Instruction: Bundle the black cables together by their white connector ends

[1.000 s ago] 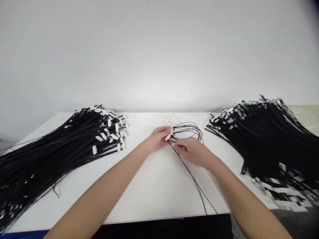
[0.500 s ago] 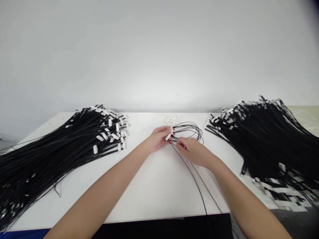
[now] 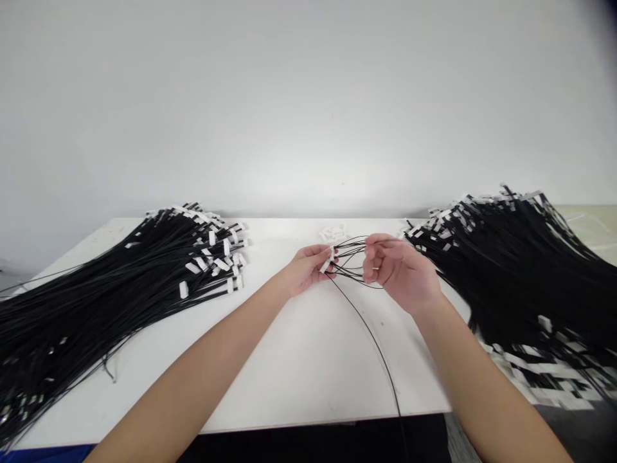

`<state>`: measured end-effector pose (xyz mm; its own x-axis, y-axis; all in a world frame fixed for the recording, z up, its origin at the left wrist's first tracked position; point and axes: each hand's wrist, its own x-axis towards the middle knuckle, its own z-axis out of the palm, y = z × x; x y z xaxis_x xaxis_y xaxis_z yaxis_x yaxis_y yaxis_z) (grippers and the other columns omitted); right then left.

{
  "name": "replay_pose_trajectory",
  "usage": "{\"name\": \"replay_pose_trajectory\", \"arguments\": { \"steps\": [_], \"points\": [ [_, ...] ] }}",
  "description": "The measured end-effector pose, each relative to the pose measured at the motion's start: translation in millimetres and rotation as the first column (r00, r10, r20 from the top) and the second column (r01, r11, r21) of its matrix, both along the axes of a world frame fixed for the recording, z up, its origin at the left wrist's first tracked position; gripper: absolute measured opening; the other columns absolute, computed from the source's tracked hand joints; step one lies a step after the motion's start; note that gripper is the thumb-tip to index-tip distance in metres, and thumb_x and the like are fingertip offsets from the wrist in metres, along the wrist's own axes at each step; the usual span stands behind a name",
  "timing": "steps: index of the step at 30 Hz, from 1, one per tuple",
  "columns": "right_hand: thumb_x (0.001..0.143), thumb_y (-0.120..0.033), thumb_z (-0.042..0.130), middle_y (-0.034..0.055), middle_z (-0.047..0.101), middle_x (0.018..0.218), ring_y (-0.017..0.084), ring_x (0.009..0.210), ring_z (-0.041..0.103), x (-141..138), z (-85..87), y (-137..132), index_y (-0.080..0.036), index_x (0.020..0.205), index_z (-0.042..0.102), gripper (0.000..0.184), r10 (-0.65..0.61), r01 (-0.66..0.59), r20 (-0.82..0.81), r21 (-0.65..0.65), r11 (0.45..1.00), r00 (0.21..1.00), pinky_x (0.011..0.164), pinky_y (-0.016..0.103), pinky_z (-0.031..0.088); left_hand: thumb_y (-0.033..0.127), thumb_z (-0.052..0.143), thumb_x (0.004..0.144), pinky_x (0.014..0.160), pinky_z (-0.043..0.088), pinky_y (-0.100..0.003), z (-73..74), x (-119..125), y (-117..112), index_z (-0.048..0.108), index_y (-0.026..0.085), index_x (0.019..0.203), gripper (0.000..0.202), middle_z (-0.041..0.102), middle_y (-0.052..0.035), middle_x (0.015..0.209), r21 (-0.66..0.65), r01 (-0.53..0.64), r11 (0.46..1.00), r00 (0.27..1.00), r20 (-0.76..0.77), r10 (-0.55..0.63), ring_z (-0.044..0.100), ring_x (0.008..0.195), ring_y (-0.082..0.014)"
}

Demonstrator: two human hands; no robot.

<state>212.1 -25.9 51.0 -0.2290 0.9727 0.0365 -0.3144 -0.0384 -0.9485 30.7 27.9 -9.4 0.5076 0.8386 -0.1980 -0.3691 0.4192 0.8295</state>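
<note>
My left hand (image 3: pixel 308 269) pinches the white connector (image 3: pixel 329 258) of a thin black cable, held just above the white table (image 3: pixel 270 360). The cable is wound into a small coil (image 3: pixel 351 262) between my hands. My right hand (image 3: pixel 398 269) is raised to the right of the coil, fingers curled around its loops. One loose strand (image 3: pixel 380 360) trails from the coil toward me and drops over the table's front edge.
A large pile of black cables with white connectors (image 3: pixel 120 289) covers the left of the table. A second, larger pile (image 3: pixel 515 270) lies on the right. A few small white parts (image 3: pixel 332 230) sit near the back edge, behind my hands. A plain white wall stands behind.
My right hand has lifted from the table surface and swung up and right around the coil, carrying the cable. The trailing strand has shifted with it. My left hand has stayed in place.
</note>
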Motion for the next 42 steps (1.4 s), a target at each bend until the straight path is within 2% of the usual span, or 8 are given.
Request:
{"name": "replay_pose_trajectory", "arguments": {
  "steps": [3, 6, 11, 14, 17, 19, 25, 42],
  "points": [
    [0.078, -0.036, 0.051, -0.0048, 0.044, 0.061, 0.008, 0.048, 0.047, 3, -2.1, 5, -0.020, 0.085, 0.053, 0.017, -0.327, 0.332, -0.074, 0.071, 0.940, 0.942, 0.047, 0.024, 0.044, 0.029, 0.064, 0.071, 0.063, 0.051, -0.030, -0.3, 0, 0, 0.061, 0.010, 0.088, 0.026, 0.056, -0.0065, 0.079, -0.006, -0.012, 1.000, 1.000, -0.018, 0.012, 0.050, 0.056, -0.0062],
    [0.080, -0.044, 0.050, -0.0065, 0.037, 0.053, 0.006, 0.043, 0.043, 8, -1.7, 10, -0.018, 0.076, 0.053, 0.026, -0.578, 0.595, -0.142, 0.142, 0.791, 0.803, 0.045, 0.022, 0.043, 0.030, 0.064, 0.071, 0.065, 0.051, -0.031, -0.4, 0, -1, 0.062, 0.011, 0.089, 0.027, 0.056, -0.0067, 0.080, -0.006, -0.008, 1.000, 1.000, -0.030, 0.008, 0.050, 0.057, -0.0064],
    [0.082, -0.048, 0.046, -0.0052, 0.041, 0.059, 0.006, 0.050, 0.047, 23, 11.6, 13, -0.018, 0.077, 0.056, 0.032, -0.700, 0.776, -0.352, 0.155, 0.611, 0.622, 0.053, 0.022, 0.047, 0.030, 0.064, 0.071, 0.067, 0.051, -0.032, -1.5, -2, 0, 0.062, 0.011, 0.090, 0.026, 0.057, -0.0066, 0.081, -0.003, 0.002, 1.000, 1.000, -0.023, -0.002, 0.051, 0.057, -0.0066],
    [0.079, -0.044, 0.052, -0.0077, 0.038, 0.054, 0.004, 0.040, 0.037, 28, 17.6, 6, -0.022, 0.087, 0.059, 0.024, -0.617, 0.662, -0.260, 0.146, 0.735, 0.743, 0.040, 0.018, 0.038, 0.030, 0.063, 0.072, 0.065, 0.051, -0.031, -2.4, -1, 0, 0.062, 0.011, 0.090, 0.026, 0.057, -0.0066, 0.081, 0.000, -0.001, 1.000, 1.000, -0.028, 0.001, 0.050, 0.056, -0.0061],
    [0.074, -0.035, 0.060, -0.0085, 0.034, 0.044, 0.004, 0.034, 0.026, 25, 15.5, -4, -0.021, 0.081, 0.063, 0.016, -0.419, 0.387, 0.120, 0.221, 0.895, 0.900, 0.034, 0.019, 0.025, 0.030, 0.063, 0.072, 0.062, 0.050, -0.028, -3.0, -1, 0, 0.061, 0.011, 0.089, 0.026, 0.056, -0.0063, 0.081, 0.009, 0.006, 1.000, 1.000, -0.012, -0.006, 0.050, 0.056, -0.0061],
    [0.073, -0.035, 0.061, -0.0062, 0.038, 0.043, 0.005, 0.038, 0.030, 17, 11.0, -9, -0.020, 0.076, 0.066, 0.016, -0.290, 0.177, 0.429, 0.284, 0.942, 0.855, 0.037, 0.021, 0.025, 0.030, 0.063, 0.072, 0.062, 0.050, -0.029, -3.1, -1, 0, 0.061, 0.011, 0.088, 0.025, 0.056, -0.0060, 0.080, 0.010, 0.012, 1.000, 1.000, 0.002, -0.012, 0.050, 0.056, -0.0065],
    [0.079, -0.036, 0.052, -0.0018, 0.054, 0.058, 0.009, 0.051, 0.039, 1, -0.4, -8, -0.024, 0.076, 0.069, 0.021, -0.312, -0.102, 0.829, 0.400, 0.911, 0.464, 0.049, 0.023, 0.032, 0.030, 0.064, 0.071, 0.062, 0.050, -0.030, -3.3, 0, 1, 0.061, 0.011, 0.087, 0.025, 0.056, -0.0056, 0.080, 0.005, 0.001, 1.000, 1.000, 0.010, -0.001, 0.051, 0.055, -0.0070],
    [0.075, -0.038, 0.052, -0.0008, 0.050, 0.053, 0.008, 0.048, 0.036, 14, -0.9, -5, -0.016, 0.066, 0.068, 0.029, -0.304, -0.002, 0.809, 0.353, 0.936, 0.503, 0.043, 0.021, 0.024, 0.026, 0.061, 0.074, 0.061, 0.050, -0.030, -5.1, 0, 2, 0.060, 0.010, 0.089, 0.022, 0.056, -0.0059, 0.079, -0.005, -0.010, 1.000, 0.999, 0.040, 0.010, 0.050, 0.055, -0.0071]
  ]
}}
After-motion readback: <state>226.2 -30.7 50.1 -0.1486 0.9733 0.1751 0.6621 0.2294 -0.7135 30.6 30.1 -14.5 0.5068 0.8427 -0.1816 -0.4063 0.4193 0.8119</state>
